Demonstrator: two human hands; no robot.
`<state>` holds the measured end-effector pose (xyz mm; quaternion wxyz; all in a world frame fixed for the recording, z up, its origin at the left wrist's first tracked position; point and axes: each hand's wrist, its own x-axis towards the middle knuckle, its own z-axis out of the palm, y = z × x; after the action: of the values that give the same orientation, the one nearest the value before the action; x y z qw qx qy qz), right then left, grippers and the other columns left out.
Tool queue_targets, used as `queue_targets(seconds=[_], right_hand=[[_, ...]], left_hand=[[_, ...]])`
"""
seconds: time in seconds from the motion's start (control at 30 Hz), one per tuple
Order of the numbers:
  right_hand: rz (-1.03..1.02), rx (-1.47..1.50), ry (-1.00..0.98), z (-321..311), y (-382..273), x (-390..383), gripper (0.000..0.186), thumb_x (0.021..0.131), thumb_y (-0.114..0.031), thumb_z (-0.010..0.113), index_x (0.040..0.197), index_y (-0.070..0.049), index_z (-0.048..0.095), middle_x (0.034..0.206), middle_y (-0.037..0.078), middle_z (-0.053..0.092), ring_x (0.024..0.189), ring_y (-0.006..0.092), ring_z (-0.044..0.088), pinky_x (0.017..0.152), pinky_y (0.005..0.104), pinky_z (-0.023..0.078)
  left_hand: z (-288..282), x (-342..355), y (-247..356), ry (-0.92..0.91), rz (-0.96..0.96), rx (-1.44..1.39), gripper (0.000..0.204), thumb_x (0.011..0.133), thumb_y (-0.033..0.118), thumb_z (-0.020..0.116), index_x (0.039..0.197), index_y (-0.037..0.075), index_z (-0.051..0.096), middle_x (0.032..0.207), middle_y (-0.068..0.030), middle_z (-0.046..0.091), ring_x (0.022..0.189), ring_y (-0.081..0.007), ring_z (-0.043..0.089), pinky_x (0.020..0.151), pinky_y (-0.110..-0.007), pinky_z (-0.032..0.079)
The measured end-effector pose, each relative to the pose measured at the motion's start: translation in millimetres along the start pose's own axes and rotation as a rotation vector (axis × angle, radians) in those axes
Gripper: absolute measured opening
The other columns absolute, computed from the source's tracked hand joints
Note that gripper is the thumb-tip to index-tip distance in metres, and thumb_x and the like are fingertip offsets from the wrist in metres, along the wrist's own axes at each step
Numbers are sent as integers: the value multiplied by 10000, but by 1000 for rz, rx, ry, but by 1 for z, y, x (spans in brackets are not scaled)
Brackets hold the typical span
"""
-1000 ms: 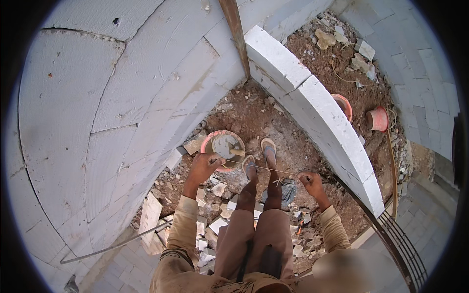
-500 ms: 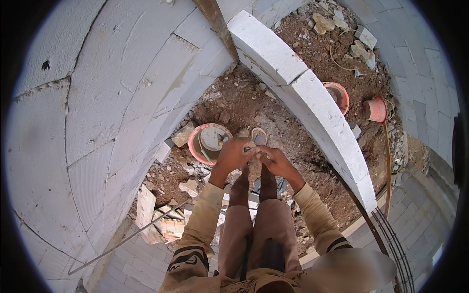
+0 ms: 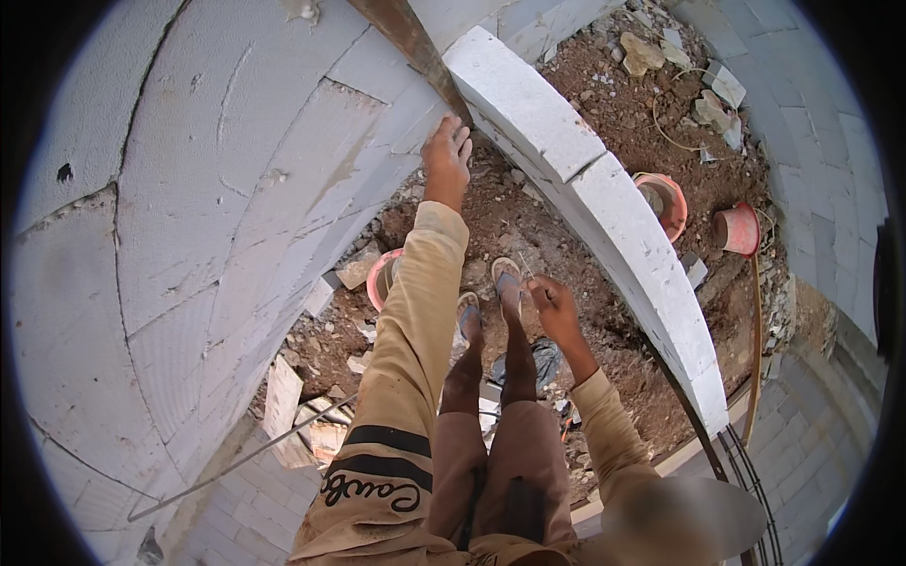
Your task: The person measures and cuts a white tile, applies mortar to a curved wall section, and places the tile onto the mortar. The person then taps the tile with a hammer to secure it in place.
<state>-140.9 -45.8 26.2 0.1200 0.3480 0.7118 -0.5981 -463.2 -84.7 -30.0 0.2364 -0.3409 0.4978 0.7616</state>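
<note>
My left hand (image 3: 445,162) reaches far forward, next to the foot of a brown upright post (image 3: 415,42) where two block walls meet. Its fingers are apart and I see nothing in them; whether they touch the post I cannot tell. In front of my right shin, my right hand (image 3: 559,309) is closed in a pinch. A thin, pale, nail-like piece (image 3: 526,267) sticks up from its fingertips, too small to name surely. My left sleeve partly hides a pink-rimmed bucket (image 3: 376,283).
A low white block wall (image 3: 613,212) curves along my right. Beyond it are another red bucket (image 3: 662,200), a small red pail (image 3: 737,229) and rubble (image 3: 642,55). A tall block wall (image 3: 217,208) rises on my left, with a thin rod (image 3: 241,459) near its base.
My hands, together before, are now apart. My left hand has moved forward to the post's foot; my right has shifted slightly right with the thin piece. The view has shifted a little.
</note>
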Motion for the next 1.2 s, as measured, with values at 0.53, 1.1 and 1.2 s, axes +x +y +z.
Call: queue_targets(seconds=[0.53,1.1,1.2], right_hand=[[155,201,30,-1,34,-22,272,1047,-249,574,1021,-26,729,704,15,579,654,79,482,604,291,416],[216,368,35,-8,54,-50,279,1059,-258,601,903,-31,643,677,-67,424,627,52,377,561,288,332],[179,276,43,-7,53,-49,285,1059,-258,597,887,-35,633,683,-63,420,638,54,376,568,284,332]], left_hand=[[75,36,16,86,-15,-302,445,996,285,660,1405,141,559,1421,38,588,1268,-95,546,1012,-307,455],[53,32,31,35,195,-180,340,910,175,558,1156,-57,591,1124,-105,684,1031,-240,670,989,-359,547],[34,43,36,69,157,-322,241,891,139,523,1053,-34,566,982,-71,641,948,-226,654,981,-366,537]])
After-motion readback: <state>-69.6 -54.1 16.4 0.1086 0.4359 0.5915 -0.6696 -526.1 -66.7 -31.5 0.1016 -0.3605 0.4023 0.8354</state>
